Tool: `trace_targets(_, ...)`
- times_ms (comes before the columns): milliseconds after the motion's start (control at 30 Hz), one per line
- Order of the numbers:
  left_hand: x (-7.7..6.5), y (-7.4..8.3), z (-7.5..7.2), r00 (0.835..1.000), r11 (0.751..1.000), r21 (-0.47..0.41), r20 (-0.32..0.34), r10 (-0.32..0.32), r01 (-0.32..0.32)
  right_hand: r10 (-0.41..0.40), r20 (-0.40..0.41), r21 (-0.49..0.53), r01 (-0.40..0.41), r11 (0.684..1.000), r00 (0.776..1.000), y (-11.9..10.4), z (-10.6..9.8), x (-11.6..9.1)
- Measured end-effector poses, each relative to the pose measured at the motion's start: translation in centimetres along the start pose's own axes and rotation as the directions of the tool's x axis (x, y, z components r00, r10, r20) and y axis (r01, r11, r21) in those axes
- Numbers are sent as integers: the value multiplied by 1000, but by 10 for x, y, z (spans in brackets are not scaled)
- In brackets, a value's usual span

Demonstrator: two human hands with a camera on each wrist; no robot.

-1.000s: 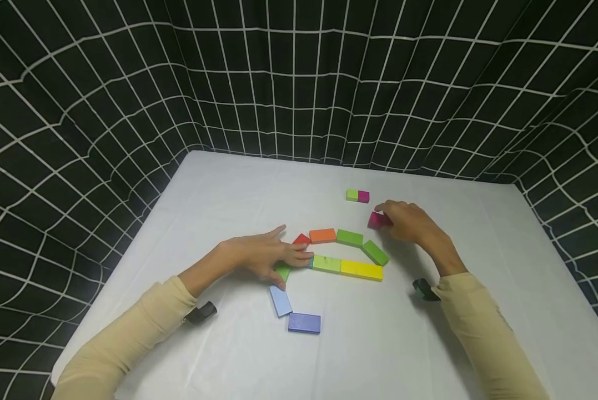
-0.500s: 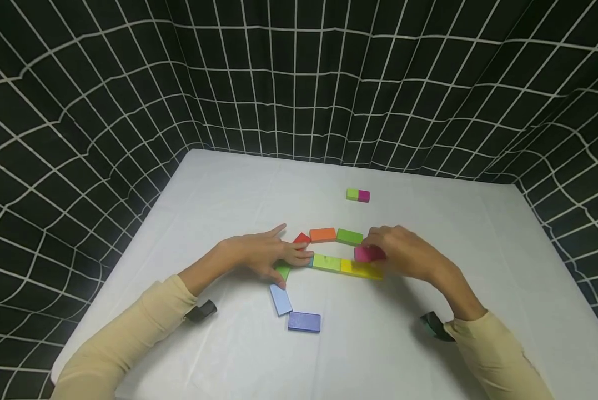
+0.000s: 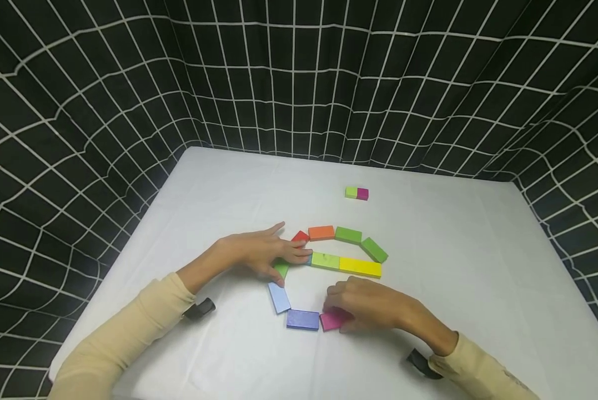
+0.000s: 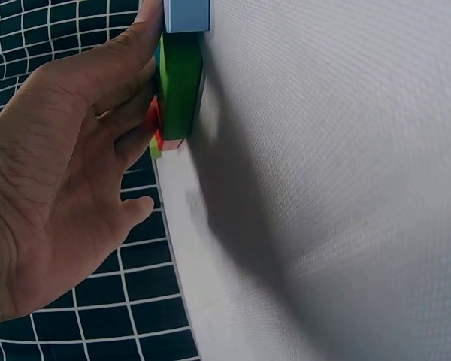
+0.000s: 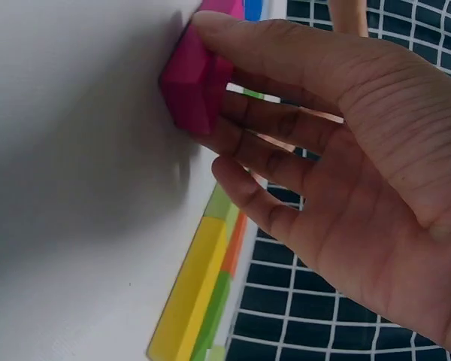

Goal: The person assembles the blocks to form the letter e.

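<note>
My right hand (image 3: 373,303) pinches a magenta block (image 3: 335,320) between thumb and fingers, its left end right beside an indigo block (image 3: 302,319). The right wrist view shows the thumb on one side of that block and fingertips on the other. My left hand (image 3: 261,253) rests with extended fingers over the left side of the block outline, partly covering a green block (image 3: 281,267) and a red block (image 3: 300,237). Its thumb tip lies near the upper end of a light blue block (image 3: 279,298). Its other fingertips are at the left end of the straight middle row.
Orange (image 3: 321,233) and green blocks (image 3: 348,235) curve along the far side, ending in a slanted green block (image 3: 374,250). Light green (image 3: 325,260) and yellow blocks (image 3: 360,267) form the middle row. Behind stands a small lime-and-magenta pair (image 3: 356,193). Black grid curtains surround the white table.
My right hand has carried the magenta block from the right of the outline, over the yellow row, toward me and left to the indigo block. My left hand has stayed in place.
</note>
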State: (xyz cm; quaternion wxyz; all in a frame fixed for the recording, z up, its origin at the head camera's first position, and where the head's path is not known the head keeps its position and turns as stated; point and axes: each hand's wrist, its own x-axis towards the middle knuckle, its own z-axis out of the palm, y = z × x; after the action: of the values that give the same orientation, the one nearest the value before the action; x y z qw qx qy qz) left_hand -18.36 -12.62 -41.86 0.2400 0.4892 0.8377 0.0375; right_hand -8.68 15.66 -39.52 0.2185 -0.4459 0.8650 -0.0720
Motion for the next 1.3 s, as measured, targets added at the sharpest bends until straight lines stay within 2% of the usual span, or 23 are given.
trace_targets(367,0,-1,-2,1000,1000,3,-3,5,-5,-22,-16,-18,22,1000,1000,1,-7,2)
trace_targets(1033,-1,-2,-1,1000,1000,10,-9,20,-20,-39,-9,7,40,999,999,3,-3,7)
trace_targets(1300,-1,-2,0,1000,1000,14,-13,24,-24,-81,-54,-29,80,996,995,5,-14,5)
